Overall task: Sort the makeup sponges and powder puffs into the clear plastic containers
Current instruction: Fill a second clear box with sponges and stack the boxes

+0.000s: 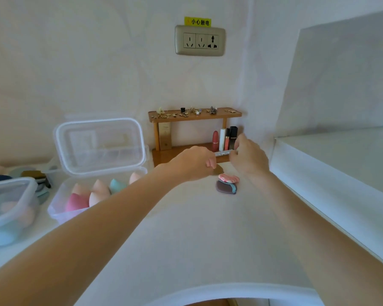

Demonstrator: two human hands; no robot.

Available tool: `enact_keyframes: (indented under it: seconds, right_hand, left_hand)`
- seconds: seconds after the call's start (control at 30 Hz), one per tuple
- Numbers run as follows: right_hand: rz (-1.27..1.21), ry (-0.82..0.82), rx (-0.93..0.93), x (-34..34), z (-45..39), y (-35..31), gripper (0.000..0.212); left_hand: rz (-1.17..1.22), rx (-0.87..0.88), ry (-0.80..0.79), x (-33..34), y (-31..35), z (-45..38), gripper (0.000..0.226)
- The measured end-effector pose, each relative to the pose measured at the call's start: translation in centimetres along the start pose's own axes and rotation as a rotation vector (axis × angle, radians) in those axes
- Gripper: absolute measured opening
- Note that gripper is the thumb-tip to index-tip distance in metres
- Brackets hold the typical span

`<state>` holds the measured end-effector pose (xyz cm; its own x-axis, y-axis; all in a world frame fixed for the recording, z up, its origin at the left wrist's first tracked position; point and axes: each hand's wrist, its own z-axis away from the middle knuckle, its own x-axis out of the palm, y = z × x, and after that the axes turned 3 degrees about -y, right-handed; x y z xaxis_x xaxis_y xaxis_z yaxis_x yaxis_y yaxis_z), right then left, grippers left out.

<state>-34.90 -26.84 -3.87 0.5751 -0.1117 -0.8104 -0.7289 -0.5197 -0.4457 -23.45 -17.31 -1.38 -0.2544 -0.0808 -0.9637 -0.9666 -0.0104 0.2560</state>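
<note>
My left hand (pixel 192 165) reaches to the back of the white table and pinches a small brown powder puff (pixel 218 170) at its fingertips. My right hand (pixel 249 156) is close beside it, fingers curled round the right end of a short silvery stick (pixel 222 153) at the shelf's lower board. Just in front of the hands lie a pink striped puff (pixel 229 178) and a dark maroon puff with a teal edge (pixel 224 187). On the left, an open clear container (pixel 53 212) holds pink, peach and teal sponges (pixel 97 191), its lid (pixel 100 144) tilted up behind.
A second clear container (pixel 11 195) with sponges stands at the far left, with a pile of puffs (pixel 34 176) behind it. A small wooden shelf (pixel 195 117) with lipsticks and jewellery stands against the wall under a socket (pixel 200 40). A raised white ledge (pixel 332 173) runs along the right.
</note>
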Motion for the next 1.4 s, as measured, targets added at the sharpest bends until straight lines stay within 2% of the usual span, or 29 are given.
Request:
enact_keyframes:
  seconds: [0.03, 0.1, 0.2, 0.33, 0.43, 0.57, 0.6, 0.73, 0.9, 0.97, 1.03, 1.1, 1.13, 1.23, 1.33, 1.4]
  right_hand:
    - [-0.015, -0.037, 0.021, -0.1, -0.5, -0.5, 0.009]
    - [-0.051, -0.128, 0.088, 0.3, -1.1, -1.3, 0.024]
    - [0.126, -0.149, 0.102, 1.7, -1.4, -1.8, 0.018]
    - [0.306, -0.159, 0.088, 3.6, -1.8, -1.5, 0.038]
    - [0.394, -0.195, 0.156, 4.6, -2.8, -0.4, 0.036]
    - [0.390, -0.345, 0.241, 4.5, -3.4, 1.5, 0.034]
    - [0.364, -0.345, 0.253, 4.6, -3.5, 1.8, 0.035]
    - [0.152, -0.164, 0.175, 4.2, -3.4, 0.2, 0.033]
    - [-0.221, -0.149, 0.027, 1.0, -1.8, -6.5, 0.021]
    - [-0.422, -0.307, 0.012, -0.1, -0.5, -9.4, 0.029]
    - [-0.602, -0.603, 0.003, -0.9, 1.2, -11.8, 0.037]
    - [-0.623, -0.833, -0.098, -0.8, 2.7, -13.9, 0.033]
    - [-0.595, -0.896, -0.153, -0.4, 3.1, -14.6, 0.029]
    - [-0.445, -0.922, -0.257, 0.8, 4.0, -16.6, 0.021]
    - [-0.234, -0.891, -0.324, 1.7, 4.7, -18.3, 0.027]
    - [-0.101, -0.903, -0.349, 2.3, 5.2, -19.1, 0.023]
  left_hand:
    - [-0.007, -0.008, 0.015, -0.3, -0.4, 0.4, 0.023]
    - [-0.014, -0.028, 0.035, -0.7, -1.3, 1.3, 0.025]
    - [-0.013, -0.070, 0.052, -1.2, -2.3, 2.2, 0.026]
    - [-0.021, -0.098, 0.063, -1.4, -3.6, 3.0, 0.027]
    - [-0.028, -0.103, 0.063, -1.6, -4.6, 3.4, 0.028]
    - [-0.013, -0.102, 0.062, -1.7, -5.1, 3.5, 0.028]
    - [-0.008, -0.099, 0.056, -1.6, -5.2, 3.5, 0.028]
    - [0.021, -0.086, 0.080, -1.7, -5.3, 3.7, 0.027]
    - [0.063, -0.105, 0.162, -2.9, -5.9, 5.3, 0.024]
    - [0.065, -0.118, 0.185, -4.0, -6.8, 6.8, 0.022]
    - [0.038, -0.141, 0.173, -5.0, -8.1, 8.6, 0.020]
    - [-0.011, -0.192, 0.128, -5.9, -9.7, 10.8, 0.018]
    - [-0.017, -0.209, 0.106, -6.2, -10.3, 11.5, 0.015]
    - [0.005, -0.262, 0.024, -6.4, -12.0, 14.1, 0.009]
    - [0.002, -0.307, -0.092, -6.0, -12.9, 15.3, 0.026]
    - [-0.023, -0.306, -0.137, -5.4, -13.3, 15.4, 0.029]
